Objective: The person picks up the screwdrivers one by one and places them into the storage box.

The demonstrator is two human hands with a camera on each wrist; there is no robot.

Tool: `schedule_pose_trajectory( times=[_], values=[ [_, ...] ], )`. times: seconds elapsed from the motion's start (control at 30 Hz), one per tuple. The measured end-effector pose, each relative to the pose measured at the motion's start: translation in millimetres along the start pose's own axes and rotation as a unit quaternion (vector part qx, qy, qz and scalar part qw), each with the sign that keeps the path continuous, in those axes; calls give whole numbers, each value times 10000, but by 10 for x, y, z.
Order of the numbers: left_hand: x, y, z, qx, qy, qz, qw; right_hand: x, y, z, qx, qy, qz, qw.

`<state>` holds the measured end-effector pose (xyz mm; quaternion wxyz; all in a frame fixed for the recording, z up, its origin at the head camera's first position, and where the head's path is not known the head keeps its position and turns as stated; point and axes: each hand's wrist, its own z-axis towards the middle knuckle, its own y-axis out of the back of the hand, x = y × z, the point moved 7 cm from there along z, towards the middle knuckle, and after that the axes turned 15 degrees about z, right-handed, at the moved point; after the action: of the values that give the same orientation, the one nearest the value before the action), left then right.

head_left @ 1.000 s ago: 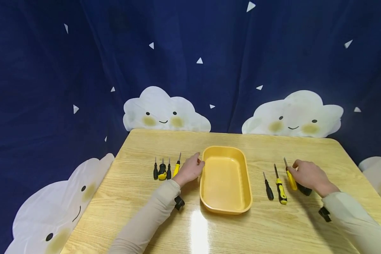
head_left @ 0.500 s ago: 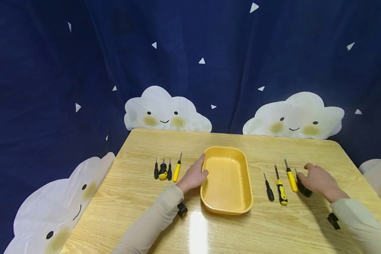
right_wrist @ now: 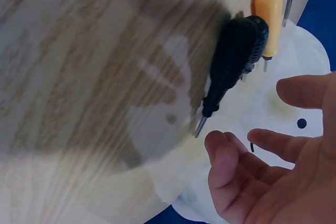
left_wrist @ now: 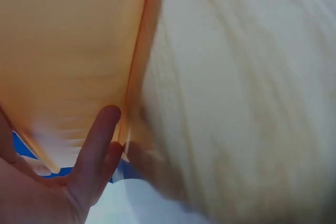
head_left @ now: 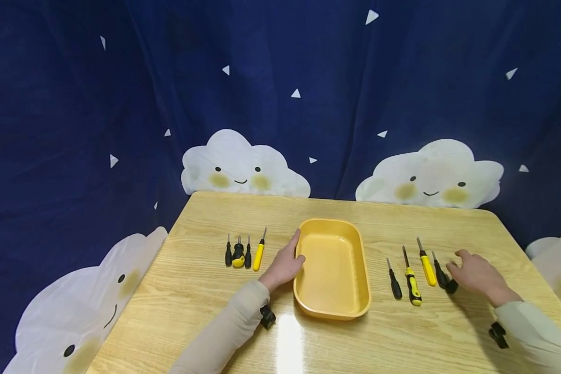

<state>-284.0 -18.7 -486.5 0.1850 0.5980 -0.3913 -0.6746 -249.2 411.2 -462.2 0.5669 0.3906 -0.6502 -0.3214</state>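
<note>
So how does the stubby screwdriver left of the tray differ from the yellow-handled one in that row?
The stubby screwdriver has a short, thick black-and-yellow handle; the yellow-handled screwdriver has a longer, slimmer one. In the head view, the stubby points nearly straight ahead; the yellow-handled slants slightly right. Both lie on the table.

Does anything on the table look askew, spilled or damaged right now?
Nothing looks spilled or damaged. One oddity: near the bare right hand, a slim black-handled screwdriver crowds what looks like a second dark handle, while the neighbouring yellow-handled screwdriver lies apart. Whether the dark pair touch, I can't tell.
</note>
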Motion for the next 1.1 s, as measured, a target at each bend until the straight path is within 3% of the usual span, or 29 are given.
schedule_pose_trajectory(
  times=[0.27,0.57,0.77,1.1],
  values=[
    [52,-17,21,-100,-57,-173,9998,-75,-67,21,299,-94,141,9994],
    [97,-27,-16,296,-81,-1052,9940,-101,-134,54,367,-70,201,9991],
    [140,-37,-38,329,-43,-1145,9929,-117,-132,53,337,-116,28,9994],
    [130,-43,-24,268,56,-988,9947,-163,-181,36,553,-610,466,9955]
  ],
)
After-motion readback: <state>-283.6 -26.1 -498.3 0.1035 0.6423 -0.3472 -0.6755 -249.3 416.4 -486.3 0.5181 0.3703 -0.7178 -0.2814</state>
